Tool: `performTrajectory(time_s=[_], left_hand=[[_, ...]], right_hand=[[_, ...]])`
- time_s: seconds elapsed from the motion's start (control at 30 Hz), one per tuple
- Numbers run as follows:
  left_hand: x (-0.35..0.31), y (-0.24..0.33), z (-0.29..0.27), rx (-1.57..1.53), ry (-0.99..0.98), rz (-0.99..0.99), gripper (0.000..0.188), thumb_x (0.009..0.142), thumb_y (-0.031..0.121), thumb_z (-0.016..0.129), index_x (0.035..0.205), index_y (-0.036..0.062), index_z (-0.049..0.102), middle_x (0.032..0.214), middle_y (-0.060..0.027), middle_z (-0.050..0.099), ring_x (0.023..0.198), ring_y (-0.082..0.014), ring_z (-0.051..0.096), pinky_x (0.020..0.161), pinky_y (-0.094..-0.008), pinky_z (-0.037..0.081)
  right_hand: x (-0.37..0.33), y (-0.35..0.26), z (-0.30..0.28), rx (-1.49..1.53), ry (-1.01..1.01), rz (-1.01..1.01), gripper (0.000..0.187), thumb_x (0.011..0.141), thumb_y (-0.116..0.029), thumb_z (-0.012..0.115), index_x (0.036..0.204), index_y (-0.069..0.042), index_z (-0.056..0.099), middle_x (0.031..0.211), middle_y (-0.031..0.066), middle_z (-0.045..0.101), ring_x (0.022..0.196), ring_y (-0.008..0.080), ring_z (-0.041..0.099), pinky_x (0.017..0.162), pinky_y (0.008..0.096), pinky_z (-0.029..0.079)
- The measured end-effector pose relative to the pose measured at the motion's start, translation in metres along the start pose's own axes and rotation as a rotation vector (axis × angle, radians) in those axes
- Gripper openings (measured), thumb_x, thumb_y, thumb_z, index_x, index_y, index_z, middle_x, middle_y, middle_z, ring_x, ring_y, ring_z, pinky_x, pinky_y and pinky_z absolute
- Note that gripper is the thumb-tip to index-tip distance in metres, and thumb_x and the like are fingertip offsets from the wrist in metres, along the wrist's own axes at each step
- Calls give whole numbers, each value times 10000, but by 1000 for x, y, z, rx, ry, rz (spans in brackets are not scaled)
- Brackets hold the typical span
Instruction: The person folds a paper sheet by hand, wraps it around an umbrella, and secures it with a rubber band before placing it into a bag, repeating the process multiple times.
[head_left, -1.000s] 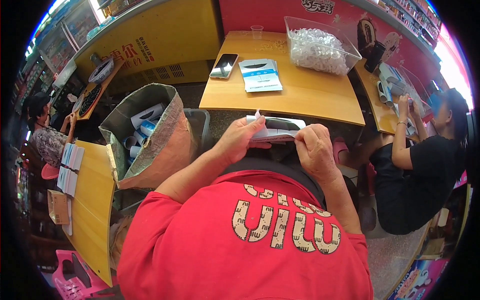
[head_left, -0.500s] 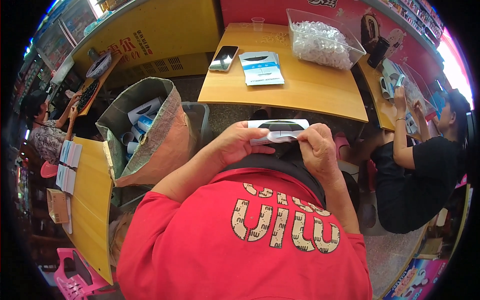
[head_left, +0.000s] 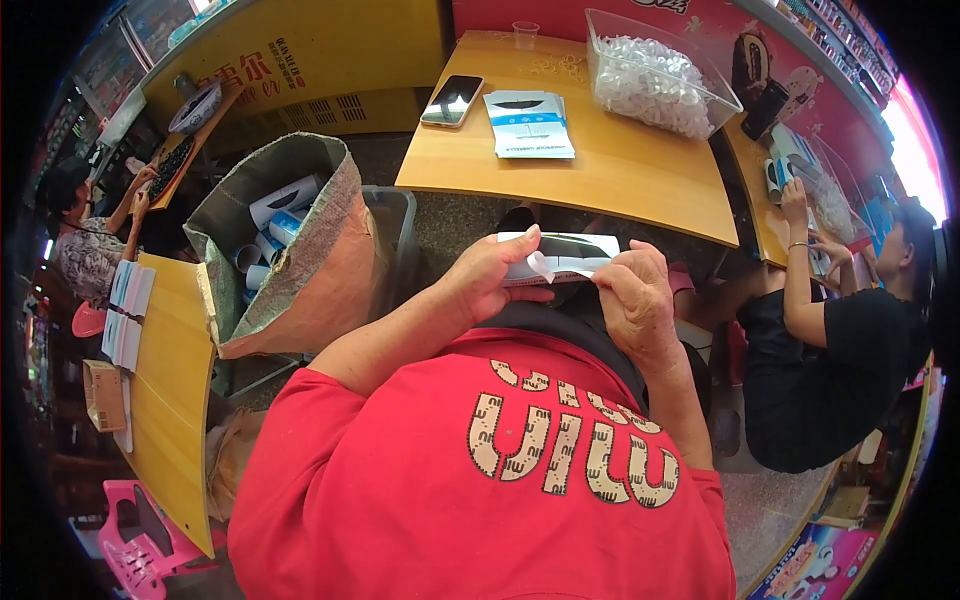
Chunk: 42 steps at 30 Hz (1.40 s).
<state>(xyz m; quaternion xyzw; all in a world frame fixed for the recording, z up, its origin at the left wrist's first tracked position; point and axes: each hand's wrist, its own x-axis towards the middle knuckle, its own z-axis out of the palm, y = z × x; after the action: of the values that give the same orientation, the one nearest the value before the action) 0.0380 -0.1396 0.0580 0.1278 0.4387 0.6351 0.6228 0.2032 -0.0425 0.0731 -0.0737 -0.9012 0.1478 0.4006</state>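
A white printed card with a dark arc on it is bent into a curved shape in front of my red shirt. My left hand grips its left end, thumb on top and fingers underneath. A narrow white strip, curled at its left end, runs along the card's near edge. My right hand is closed in a pinch at the strip's right end. On the table ahead lies a stack of similar flat cards with a blue band.
A phone, a clear cup and a clear bin of white plastic rings stand on the table. A large sack with rolled cards is at left. A person in black sits at right, another person far left.
The white strip now stands up in a curl beside my left thumb, farther off the card. My left thumb has lifted and shifted. The view has tilted slightly.
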Motion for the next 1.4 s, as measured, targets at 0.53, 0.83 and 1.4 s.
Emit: performTrajectory(time_s=[0.53, 0.83, 1.4], left_hand=[[-4, 16, -13, -67, -268, 30, 394, 753, 208, 602, 1037, -28, 467, 920, -136, 550, 779, -215, 576, 629, -341, 520], [-8, 21, -13, -7, -378, 17, 397, 686, 96, 630, 1029, -34, 479, 893, -130, 568, 720, -191, 588, 577, -285, 519], [-8, 13, -15, 137, -211, 216, 224, 791, 147, 549, 973, 17, 539, 875, -88, 576, 747, -179, 580, 544, -314, 519]], right_hand=[[-8, -5, 0, 297, 129, 181, 252, 611, 102, 555, 827, -27, 560, 968, 102, 465, 748, 163, 491, 695, 268, 421], [-1, 0, -12, 218, 67, 28, 174, 622, 48, 634, 776, -27, 602, 1072, 114, 493, 910, 200, 517, 753, 255, 421], [2, -4, -4, 296, 121, 108, 111, 680, 24, 627, 767, -27, 580, 1002, 101, 492, 658, 116, 518, 592, 217, 421]])
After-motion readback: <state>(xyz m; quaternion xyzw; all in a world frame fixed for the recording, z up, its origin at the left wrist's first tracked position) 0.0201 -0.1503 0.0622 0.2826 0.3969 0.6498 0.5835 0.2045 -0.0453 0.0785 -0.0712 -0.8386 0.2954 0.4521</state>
